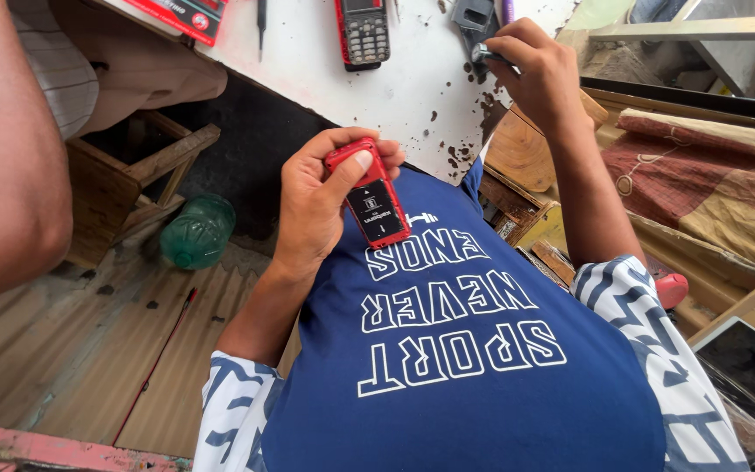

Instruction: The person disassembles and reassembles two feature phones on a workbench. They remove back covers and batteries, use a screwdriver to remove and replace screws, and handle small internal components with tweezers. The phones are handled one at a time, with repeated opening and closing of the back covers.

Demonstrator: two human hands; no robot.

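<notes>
My left hand [316, 205] grips a small red phone [376, 197] in front of my blue shirt, thumb pressed on its top end. The phone's back faces up and shows a black battery. My right hand [539, 74] reaches to the edge of the white, stained table [412, 87] and pinches a small dark metal tool [485, 55]. A grey phone part [474, 14] lies just beyond that tool.
A red and black keypad phone [362, 33] and a red package [181, 13] lie on the table. Another person's bare arm [6, 149] fills the left edge. Below are a wooden stool [133, 175], a green plastic bottle [198, 232], and a patterned cloth [709, 175] at right.
</notes>
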